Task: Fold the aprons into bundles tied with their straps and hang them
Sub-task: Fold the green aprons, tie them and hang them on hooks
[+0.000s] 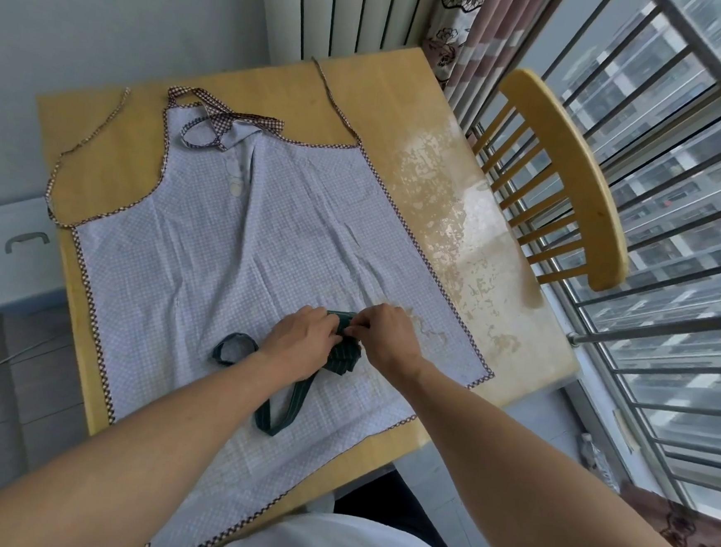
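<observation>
Desk: I see a wooden desk [406, 104] with worn, pale patches across its 3 o'clock side; its near edge runs under the spread cloth.
Light apron: a pale checked apron [223, 241] lies flat over most of the desk, bib toward 12 o'clock, hem hanging off the near edge at 6 o'clock. Its neck loop is bunched on the bib; thin ties trail toward 10 and 1 o'clock.
Dark bundle: a dark green striped bundle [343, 358] sits on the light apron, near its 4 o'clock corner.
Strap: the dark strap [283, 414] loops from the bundle toward 6 o'clock, with a second loop at 9 o'clock of the hands.
Left hand [302, 337]: fingers curled round the bundle from its 9 o'clock side.
Right hand [382, 333]: fingertips pinch the bundle's top, touching the left hand.
Edges: a chair [573, 182] stands against the desk at 3 o'clock; window bars [671, 298] lie beyond it. A radiator is at 12 o'clock, a drawer handle at 9 o'clock.
Open room: bare wood shows at 10 and 2 o'clock.
Writing: none I can read.
</observation>
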The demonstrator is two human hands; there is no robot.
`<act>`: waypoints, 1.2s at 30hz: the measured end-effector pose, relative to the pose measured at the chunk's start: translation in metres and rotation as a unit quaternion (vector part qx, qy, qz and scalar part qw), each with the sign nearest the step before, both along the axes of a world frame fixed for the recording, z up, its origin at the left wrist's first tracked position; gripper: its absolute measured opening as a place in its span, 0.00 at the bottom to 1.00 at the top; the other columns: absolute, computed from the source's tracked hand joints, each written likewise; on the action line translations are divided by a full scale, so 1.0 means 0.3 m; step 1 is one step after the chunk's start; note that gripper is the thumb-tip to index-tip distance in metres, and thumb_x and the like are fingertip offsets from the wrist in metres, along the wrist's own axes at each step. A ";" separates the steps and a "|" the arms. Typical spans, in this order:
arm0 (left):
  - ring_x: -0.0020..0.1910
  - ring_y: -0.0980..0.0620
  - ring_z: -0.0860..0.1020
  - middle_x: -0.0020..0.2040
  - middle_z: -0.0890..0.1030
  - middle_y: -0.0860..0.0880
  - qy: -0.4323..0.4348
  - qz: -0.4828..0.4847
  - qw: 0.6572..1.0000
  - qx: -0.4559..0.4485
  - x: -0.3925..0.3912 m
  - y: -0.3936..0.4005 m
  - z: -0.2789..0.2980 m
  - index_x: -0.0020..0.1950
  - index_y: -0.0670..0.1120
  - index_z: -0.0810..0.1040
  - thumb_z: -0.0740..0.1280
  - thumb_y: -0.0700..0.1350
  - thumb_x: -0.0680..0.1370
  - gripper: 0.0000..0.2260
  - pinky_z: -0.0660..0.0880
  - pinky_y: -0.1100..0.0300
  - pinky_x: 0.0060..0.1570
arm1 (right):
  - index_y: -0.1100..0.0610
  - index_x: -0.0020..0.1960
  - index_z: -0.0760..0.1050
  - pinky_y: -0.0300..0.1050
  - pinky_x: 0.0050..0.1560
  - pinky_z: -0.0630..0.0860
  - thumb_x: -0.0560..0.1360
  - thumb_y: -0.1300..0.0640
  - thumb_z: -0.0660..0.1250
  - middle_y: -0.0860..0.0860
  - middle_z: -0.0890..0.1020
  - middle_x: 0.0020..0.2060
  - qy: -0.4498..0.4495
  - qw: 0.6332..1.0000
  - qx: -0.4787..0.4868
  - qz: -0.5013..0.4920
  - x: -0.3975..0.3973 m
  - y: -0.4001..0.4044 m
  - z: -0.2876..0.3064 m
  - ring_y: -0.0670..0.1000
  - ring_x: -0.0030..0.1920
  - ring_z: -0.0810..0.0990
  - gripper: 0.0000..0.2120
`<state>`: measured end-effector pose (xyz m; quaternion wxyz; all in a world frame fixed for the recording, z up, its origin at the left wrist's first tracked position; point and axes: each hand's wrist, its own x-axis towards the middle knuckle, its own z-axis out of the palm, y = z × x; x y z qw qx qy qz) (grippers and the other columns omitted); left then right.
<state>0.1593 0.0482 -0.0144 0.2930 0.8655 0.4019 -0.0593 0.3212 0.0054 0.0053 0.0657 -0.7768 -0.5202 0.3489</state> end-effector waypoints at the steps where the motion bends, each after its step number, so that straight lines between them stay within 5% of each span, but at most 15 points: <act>1: 0.49 0.49 0.72 0.48 0.75 0.49 0.004 -0.009 1.000 0.003 -0.006 0.004 -0.002 0.50 0.45 0.73 0.59 0.50 0.85 0.11 0.72 0.54 0.49 | 0.59 0.49 0.85 0.49 0.40 0.76 0.80 0.57 0.69 0.53 0.84 0.39 -0.002 1.000 -0.005 0.011 0.006 -0.003 0.000 0.51 0.39 0.81 0.08; 5: 0.46 0.50 0.72 0.47 0.75 0.48 0.002 -0.014 0.999 -0.049 -0.030 0.027 0.003 0.49 0.43 0.74 0.58 0.49 0.86 0.12 0.73 0.52 0.48 | 0.55 0.55 0.83 0.47 0.41 0.75 0.82 0.50 0.65 0.52 0.85 0.44 -0.077 0.993 -0.011 0.091 0.013 -0.001 0.008 0.52 0.44 0.82 0.11; 10: 0.40 0.53 0.71 0.43 0.74 0.49 -0.017 -0.013 0.994 -0.111 -0.059 0.042 -0.016 0.45 0.44 0.71 0.57 0.47 0.86 0.12 0.67 0.60 0.40 | 0.52 0.49 0.80 0.47 0.44 0.72 0.81 0.37 0.59 0.48 0.82 0.39 -0.201 0.964 -0.001 0.177 0.028 0.016 0.011 0.51 0.40 0.80 0.20; 15: 0.39 0.56 0.70 0.41 0.73 0.52 -0.040 -0.003 0.988 -0.152 -0.084 0.061 -0.029 0.41 0.50 0.67 0.59 0.46 0.86 0.13 0.65 0.60 0.42 | 0.47 0.44 0.74 0.49 0.51 0.69 0.81 0.37 0.60 0.45 0.79 0.38 -0.143 0.979 -0.027 0.140 0.039 0.037 0.002 0.50 0.41 0.77 0.16; 25: 0.37 0.56 0.69 0.39 0.71 0.53 -0.107 0.020 0.987 -0.122 -0.125 0.012 -0.084 0.41 0.46 0.69 0.59 0.44 0.85 0.12 0.66 0.62 0.41 | 0.47 0.44 0.75 0.45 0.36 0.65 0.79 0.36 0.62 0.44 0.79 0.37 -0.101 0.990 -0.047 0.087 0.035 0.025 -0.027 0.48 0.40 0.77 0.16; 29: 0.37 0.57 0.68 0.40 0.72 0.52 -0.088 0.060 0.990 -0.096 -0.099 -0.005 -0.066 0.43 0.46 0.70 0.61 0.47 0.84 0.11 0.65 0.59 0.39 | 0.52 0.47 0.74 0.49 0.38 0.76 0.80 0.43 0.67 0.49 0.82 0.42 0.061 0.987 -0.082 -0.121 -0.006 -0.017 -0.065 0.52 0.42 0.82 0.13; 32: 0.38 0.55 0.74 0.41 0.77 0.51 -0.085 0.135 0.976 -0.145 -0.093 -0.013 -0.034 0.46 0.48 0.73 0.65 0.52 0.83 0.10 0.69 0.61 0.38 | 0.54 0.59 0.72 0.53 0.44 0.82 0.78 0.38 0.67 0.54 0.81 0.53 0.167 0.949 -0.088 -0.253 -0.014 -0.031 -0.041 0.55 0.49 0.83 0.21; 36: 0.44 0.51 0.80 0.46 0.81 0.51 -0.104 0.300 0.931 -0.178 -0.159 -0.014 0.002 0.49 0.51 0.75 0.60 0.53 0.84 0.09 0.79 0.54 0.44 | 0.54 0.67 0.68 0.43 0.30 0.80 0.70 0.34 0.75 0.52 0.77 0.58 0.211 0.936 -0.118 -0.257 -0.061 -0.064 0.005 0.53 0.53 0.81 0.36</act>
